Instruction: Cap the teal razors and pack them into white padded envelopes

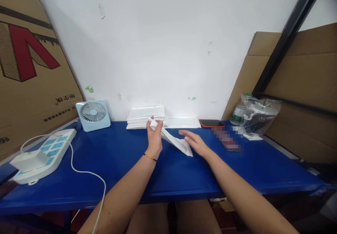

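Note:
My left hand (154, 135) is closed around one end of a thin white bag (176, 142), with a small white folded or block-like piece (153, 124) showing between thumb and fingers. From there the bag slants down to the right, its far corner close to the blue table top. Beside that lower end is my right hand (195, 142), fingers stretched out and apart; whether it touches the bag I cannot tell. Just behind my left hand lies a stack of flat white packets (144, 114), and one more flat white piece (183, 122) lies to its right against the wall.
On the blue table (118, 170), a light-blue fan (94, 116) and a white power strip (56, 149) with a cable stand left. A phone (212, 123), a blurred-out item (226, 139), a bottle (237, 114) and a plastic-wrapped dark object (259, 118) are right. Cardboard flanks both sides.

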Action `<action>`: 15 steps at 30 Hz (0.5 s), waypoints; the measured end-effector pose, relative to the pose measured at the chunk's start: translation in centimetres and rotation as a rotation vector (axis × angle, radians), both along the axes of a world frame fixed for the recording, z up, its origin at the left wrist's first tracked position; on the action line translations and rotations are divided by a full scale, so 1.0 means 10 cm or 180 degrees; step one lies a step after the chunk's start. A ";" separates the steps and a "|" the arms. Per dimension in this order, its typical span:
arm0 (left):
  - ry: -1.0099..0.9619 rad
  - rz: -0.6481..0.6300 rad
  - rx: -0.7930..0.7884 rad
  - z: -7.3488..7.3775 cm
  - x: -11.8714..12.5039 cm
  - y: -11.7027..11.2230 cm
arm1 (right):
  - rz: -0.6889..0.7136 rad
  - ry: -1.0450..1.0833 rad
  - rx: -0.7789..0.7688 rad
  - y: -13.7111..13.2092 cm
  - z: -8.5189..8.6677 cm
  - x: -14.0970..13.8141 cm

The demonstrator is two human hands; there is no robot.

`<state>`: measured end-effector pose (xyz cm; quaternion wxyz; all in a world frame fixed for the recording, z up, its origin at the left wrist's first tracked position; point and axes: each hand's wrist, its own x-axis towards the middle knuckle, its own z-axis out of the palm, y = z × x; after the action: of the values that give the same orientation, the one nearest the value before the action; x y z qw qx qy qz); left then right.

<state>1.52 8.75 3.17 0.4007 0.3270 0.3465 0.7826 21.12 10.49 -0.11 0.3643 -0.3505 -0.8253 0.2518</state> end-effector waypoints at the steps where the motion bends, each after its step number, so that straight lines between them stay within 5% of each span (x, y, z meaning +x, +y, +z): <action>1: 0.0144 -0.0020 0.0092 0.06 -0.01 0.01 | -0.0155 0.0253 -0.0274 0.09 -0.03 0.09; 4: 0.0379 -0.0078 0.0325 0.26 -0.04 -0.01 | -0.0347 0.0472 -0.0910 0.30 -0.11 0.30; 7: 0.0546 -0.0102 0.0477 0.44 -0.07 -0.05 | -0.0068 0.0370 -0.1073 0.32 -0.11 0.38; 11: 0.0690 -0.0081 0.0567 0.64 -0.13 -0.10 | 0.0529 -0.0070 -0.1067 0.17 -0.03 0.31; 15: 0.0669 -0.0077 0.0707 0.75 -0.15 -0.13 | 0.0521 -0.0424 -0.0556 0.04 -0.06 0.02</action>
<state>0.03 7.48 10.63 0.3329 0.4536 0.2938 0.7727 21.30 10.88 -0.69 0.2550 -0.3283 -0.8484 0.3278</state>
